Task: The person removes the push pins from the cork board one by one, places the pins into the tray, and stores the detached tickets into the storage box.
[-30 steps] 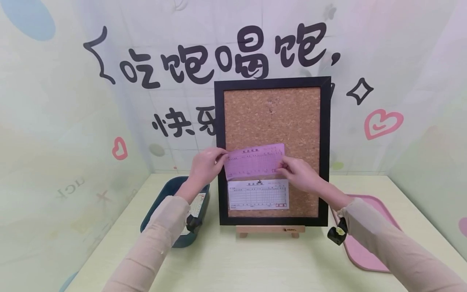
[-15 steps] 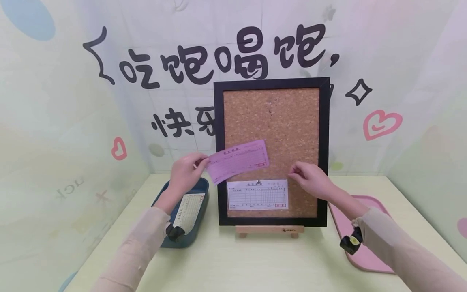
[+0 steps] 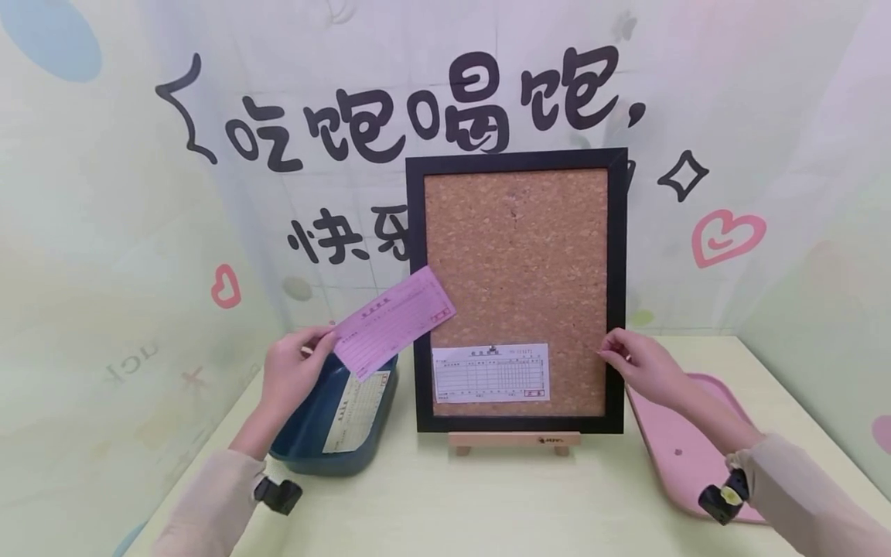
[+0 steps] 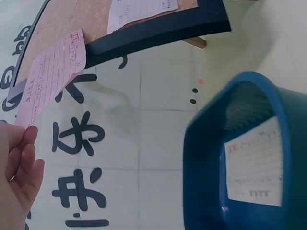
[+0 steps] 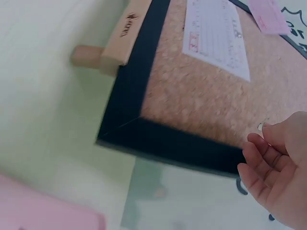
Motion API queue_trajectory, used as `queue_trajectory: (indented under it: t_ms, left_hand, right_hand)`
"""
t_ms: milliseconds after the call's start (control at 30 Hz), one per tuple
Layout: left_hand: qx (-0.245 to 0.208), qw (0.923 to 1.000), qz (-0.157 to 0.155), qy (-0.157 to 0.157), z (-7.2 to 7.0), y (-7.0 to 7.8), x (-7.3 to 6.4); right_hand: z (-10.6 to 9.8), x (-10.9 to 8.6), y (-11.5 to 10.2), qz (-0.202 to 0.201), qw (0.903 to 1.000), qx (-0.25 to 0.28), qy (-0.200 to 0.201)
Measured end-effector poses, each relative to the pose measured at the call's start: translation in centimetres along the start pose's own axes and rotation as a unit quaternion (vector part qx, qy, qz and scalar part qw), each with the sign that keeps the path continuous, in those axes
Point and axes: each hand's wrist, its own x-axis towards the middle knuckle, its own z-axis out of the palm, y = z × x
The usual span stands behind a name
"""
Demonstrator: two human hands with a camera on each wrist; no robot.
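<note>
My left hand (image 3: 295,371) pinches a pink receipt slip (image 3: 393,321) by its left end. The slip tilts up to the right, its far end overlapping the left frame of the corkboard (image 3: 518,232). A white receipt slip (image 3: 490,379) stays on the lower cork, with a small pin (image 3: 493,349) at its top edge. My right hand (image 3: 643,363) is at the board's right frame, thumb and fingertips together. In the right wrist view a tiny pale pushpin (image 5: 260,126) shows at the fingertips, mostly hidden by them.
A blue bin (image 3: 306,449) with a yellowish receipt slip (image 3: 356,414) inside stands left of the board. A pink tray (image 3: 710,394) lies at the right, with one small pin (image 3: 678,452) on it. The board rests on a wooden stand (image 3: 513,439).
The pink slip has come off the cork and moved left and down with my left hand, toward above the bin. My right hand has left the slip and moved right.
</note>
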Motion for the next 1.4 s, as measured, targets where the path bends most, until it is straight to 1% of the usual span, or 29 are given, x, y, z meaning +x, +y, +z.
queue_trajectory:
  t_ms: [133, 367, 600, 733, 867, 967, 1100, 1200, 1300, 1400]
  left_hand:
    - [0.003, 0.9997, -0.024, 0.01, -0.7, -1.2, -1.5]
    - [0.003, 0.9971, -0.07, 0.028, -1.2, -3.2, -3.8]
    - [-0.006, 0.9953, -0.094, 0.025, -1.5, -4.2, -5.7]
    - [-0.006, 0.9942, -0.106, 0.021, -1.4, -4.6, -6.4]
    - [-0.002, 0.9933, -0.115, 0.016, -1.3, -4.9, -7.0]
    - [0.001, 0.9931, -0.116, 0.014, -1.2, -5.1, -7.4]
    - [0.004, 0.9934, -0.113, 0.018, -1.1, -5.6, -7.8]
    - [0.011, 0.9931, -0.115, 0.021, -1.1, -5.9, -8.0]
    - [0.018, 0.9924, -0.119, 0.022, -1.0, -6.3, -8.3]
    - [0.022, 0.9916, -0.125, 0.023, -0.9, -6.6, -8.7]
  right_hand:
    - [-0.3, -1.2, 0.7, -0.006, 0.9999, -0.007, 0.01]
    - [-1.4, -2.5, 1.6, 0.031, 0.9995, -0.008, -0.006]
    - [-2.1, -3.8, 2.7, 0.083, 0.995, -0.031, -0.045]
    - [-2.1, -4.5, 3.2, 0.092, 0.9937, -0.042, -0.047]
    - [-1.9, -5.5, 4.0, 0.079, 0.9949, -0.049, -0.037]
    - [-1.6, -6.3, 4.8, 0.048, 0.9972, -0.055, -0.01]
    - [-1.3, -7.2, 6.1, -0.001, 0.9988, -0.039, 0.03]
    - [-0.9, -8.0, 6.9, -0.025, 0.9987, -0.007, 0.045]
    - [-0.5, -8.8, 7.7, -0.03, 0.9982, 0.015, 0.05]
    - [-0.2, -9.7, 8.3, -0.018, 0.9987, 0.022, 0.042]
